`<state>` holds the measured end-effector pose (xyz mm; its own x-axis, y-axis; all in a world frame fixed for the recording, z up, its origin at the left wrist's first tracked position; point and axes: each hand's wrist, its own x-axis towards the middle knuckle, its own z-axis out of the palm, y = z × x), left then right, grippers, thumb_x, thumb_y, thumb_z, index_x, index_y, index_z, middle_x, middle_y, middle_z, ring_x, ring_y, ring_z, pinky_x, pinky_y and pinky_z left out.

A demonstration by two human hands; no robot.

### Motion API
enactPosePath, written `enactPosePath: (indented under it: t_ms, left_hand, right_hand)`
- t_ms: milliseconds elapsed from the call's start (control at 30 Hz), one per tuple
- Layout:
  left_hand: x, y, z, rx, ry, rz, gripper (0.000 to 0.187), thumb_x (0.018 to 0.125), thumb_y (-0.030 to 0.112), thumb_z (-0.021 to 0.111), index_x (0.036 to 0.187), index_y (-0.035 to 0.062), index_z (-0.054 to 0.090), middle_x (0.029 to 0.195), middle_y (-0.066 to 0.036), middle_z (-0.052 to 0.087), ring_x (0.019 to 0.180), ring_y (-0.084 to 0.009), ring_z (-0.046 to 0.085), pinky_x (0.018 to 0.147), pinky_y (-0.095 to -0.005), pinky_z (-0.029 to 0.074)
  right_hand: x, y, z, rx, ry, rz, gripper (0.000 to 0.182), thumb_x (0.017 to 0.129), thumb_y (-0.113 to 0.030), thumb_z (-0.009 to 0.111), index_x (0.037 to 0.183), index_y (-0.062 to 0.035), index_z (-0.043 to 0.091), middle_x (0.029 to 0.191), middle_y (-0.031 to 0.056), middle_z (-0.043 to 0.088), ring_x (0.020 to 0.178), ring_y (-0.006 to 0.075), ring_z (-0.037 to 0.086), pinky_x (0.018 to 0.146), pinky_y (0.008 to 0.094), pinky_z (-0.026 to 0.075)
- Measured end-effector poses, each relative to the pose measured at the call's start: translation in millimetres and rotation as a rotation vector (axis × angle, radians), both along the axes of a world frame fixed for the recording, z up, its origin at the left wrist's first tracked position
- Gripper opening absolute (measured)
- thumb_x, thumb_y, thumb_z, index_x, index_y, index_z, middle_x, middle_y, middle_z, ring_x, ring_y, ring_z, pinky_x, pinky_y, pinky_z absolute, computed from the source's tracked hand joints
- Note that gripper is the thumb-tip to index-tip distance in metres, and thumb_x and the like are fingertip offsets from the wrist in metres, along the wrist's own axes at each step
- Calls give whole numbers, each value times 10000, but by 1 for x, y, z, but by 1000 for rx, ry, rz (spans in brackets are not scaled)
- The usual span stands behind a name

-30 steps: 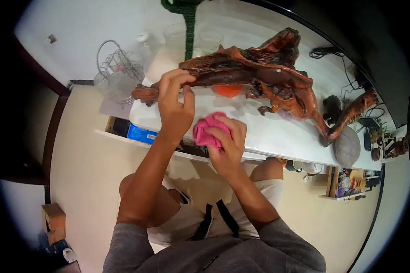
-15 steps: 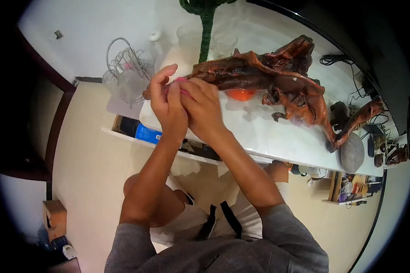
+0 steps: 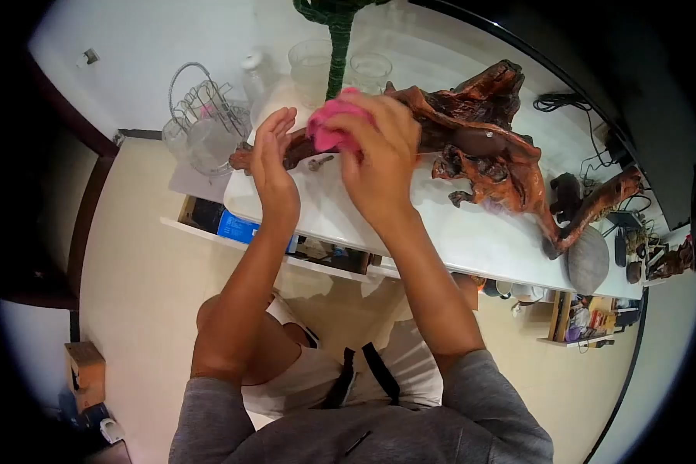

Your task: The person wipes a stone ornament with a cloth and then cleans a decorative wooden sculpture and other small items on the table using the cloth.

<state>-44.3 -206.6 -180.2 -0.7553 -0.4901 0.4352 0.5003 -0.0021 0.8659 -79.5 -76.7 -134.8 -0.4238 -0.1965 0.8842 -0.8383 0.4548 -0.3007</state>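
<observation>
A crumpled pink cloth (image 3: 329, 131) is held in my right hand (image 3: 383, 151), whose fingers curl round it above the driftwood. My left hand (image 3: 277, 166) is apart from it, upright with its fingers extended, beside the thin left end of the driftwood, and holds nothing. The long, glossy reddish-brown driftwood carving (image 3: 510, 166) lies across the white tabletop (image 3: 456, 232). Part of its left half is hidden behind my right hand and the cloth.
Behind stand a green wrapped stem (image 3: 339, 58), glass bowls (image 3: 311, 66) and a white bottle (image 3: 255, 73). A wire rack with glasses (image 3: 209, 131) is at the left. Below the tabletop, an open drawer holds a blue box (image 3: 237, 227). A flat grey stone (image 3: 588, 261) lies right.
My hands have come apart from their clasp round the pink cloth. The right hand has moved right and up with the cloth, leaving more of it showing. My left hand has opened.
</observation>
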Motion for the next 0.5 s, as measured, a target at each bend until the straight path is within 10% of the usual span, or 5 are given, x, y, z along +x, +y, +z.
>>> enactPosePath:
  t_ms: [133, 267, 500]
  left_hand:
    - [0, 6, 0, 7, 8, -29, 475, 1094, 299, 269, 1340, -35, 500, 1355, -188, 548, 1303, -271, 496, 1112, -380, 354]
    - [-2, 8, -6, 85, 15, -18, 466, 1092, 301, 291, 1326, -35, 514, 1357, -184, 551, 1298, -265, 499, 1107, -380, 357]
    - [0, 36, 13, -408, 100, -72, 324, 983, 136, 520, 1289, 45, 573, 1384, -133, 561, 1320, -293, 486, 1125, -392, 327]
  right_hand:
    - [4, -21, -29, 20, 12, -204, 225, 707, -45, 695, 918, -122, 690, 1181, 43, 625, 1076, 292, 550, 881, 441, 390]
    - [24, -12, -13, -175, -365, 249, 293, 673, 63, 665, 924, -77, 716, 1161, 80, 655, 1085, 324, 570, 946, 396, 459]
    - [67, 73, 43, -86, -38, 25, 351, 623, 80, 674, 923, -92, 729, 1184, 91, 657, 1118, 317, 570, 972, 438, 443]
